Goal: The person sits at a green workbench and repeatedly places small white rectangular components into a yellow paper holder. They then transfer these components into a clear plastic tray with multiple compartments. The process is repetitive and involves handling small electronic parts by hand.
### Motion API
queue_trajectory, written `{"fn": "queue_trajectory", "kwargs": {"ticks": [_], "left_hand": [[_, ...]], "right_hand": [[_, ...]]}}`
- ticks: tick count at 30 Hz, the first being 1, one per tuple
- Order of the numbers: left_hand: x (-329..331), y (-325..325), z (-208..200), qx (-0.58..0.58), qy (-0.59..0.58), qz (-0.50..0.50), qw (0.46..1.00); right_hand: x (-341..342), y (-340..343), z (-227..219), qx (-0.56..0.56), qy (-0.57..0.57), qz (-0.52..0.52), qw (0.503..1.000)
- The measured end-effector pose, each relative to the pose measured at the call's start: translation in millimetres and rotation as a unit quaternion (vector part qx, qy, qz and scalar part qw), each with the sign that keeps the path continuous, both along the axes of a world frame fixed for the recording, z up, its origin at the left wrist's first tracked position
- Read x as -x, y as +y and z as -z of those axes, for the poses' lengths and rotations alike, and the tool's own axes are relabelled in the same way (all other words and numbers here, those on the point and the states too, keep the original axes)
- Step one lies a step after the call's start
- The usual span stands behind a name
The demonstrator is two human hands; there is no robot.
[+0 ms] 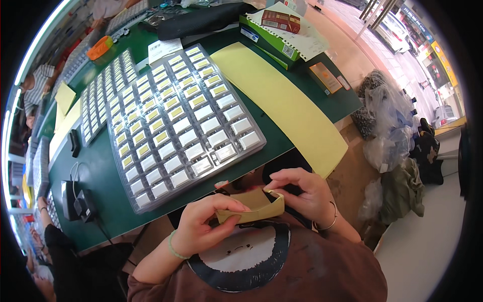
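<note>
In front of my chest I hold a folded yellow strip (251, 215), bent into a shallow loop with a brownish inner side. My left hand (209, 221) pinches its left end between thumb and fingers. My right hand (302, 196) has thumb and forefinger closed at the strip's upper right corner; whether a small loose piece is between them is too small to tell. Beyond my hands lies a clear plastic tray (201, 182) with rows of white blocks. Many blocks in its far and left parts carry yellow rectangles on top; the nearer right ones are plain white.
A long yellow sheet (282, 108) lies right of the tray, overhanging the green table (108, 221). A green box (266, 44) and small orange-black box (324, 78) sit behind. Another filled tray (108, 90) and black power adapters (83, 206) are left. Plastic bags (385, 136) lie right.
</note>
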State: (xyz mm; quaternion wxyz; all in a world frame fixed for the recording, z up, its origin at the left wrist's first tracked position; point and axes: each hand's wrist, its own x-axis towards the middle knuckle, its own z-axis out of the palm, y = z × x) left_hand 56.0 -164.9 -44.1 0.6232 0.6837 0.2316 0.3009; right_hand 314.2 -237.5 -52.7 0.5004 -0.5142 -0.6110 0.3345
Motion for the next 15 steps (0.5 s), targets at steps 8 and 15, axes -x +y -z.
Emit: {"fn": "queue_trajectory", "kwargs": {"ticks": [8, 15], "left_hand": [[-2.1, -0.2, 1.5, -0.025, -0.026, -0.048, 0.998], [-1.6, 4.9, 0.8, -0.082, -0.037, -0.041, 0.995]], "right_hand": [[-10.2, -6.4, 13.6, 0.107, 0.147, -0.145, 0.973], [-10.8, -4.2, 14.0, 0.110, 0.173, -0.168, 0.964]]}}
